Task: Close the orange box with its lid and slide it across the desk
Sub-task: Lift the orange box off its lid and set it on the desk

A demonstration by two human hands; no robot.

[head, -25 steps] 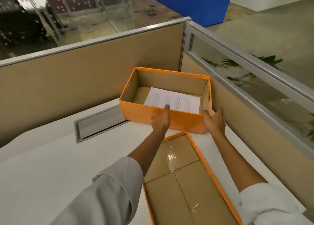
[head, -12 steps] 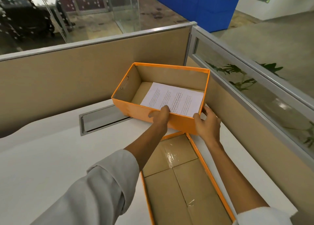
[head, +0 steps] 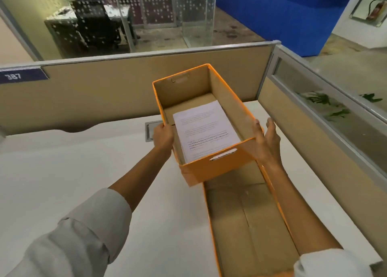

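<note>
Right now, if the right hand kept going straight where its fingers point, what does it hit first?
Probably the beige cubicle partition behind the white desk; the right hand is already pressed against the open orange cardboard box. Depth is unclear.

Orange box [head: 211,168] open, tilted, above upturned lid [head: 247,224].

Papers [head: 206,130] lie in the box [head: 211,169], lid [head: 249,224] on desk [head: 62,172] below it.

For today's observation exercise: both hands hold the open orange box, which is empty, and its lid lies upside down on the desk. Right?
Not quite. The head view shows the orange box holds printed paper. The left hand, right hand and lid are as stated.
</note>
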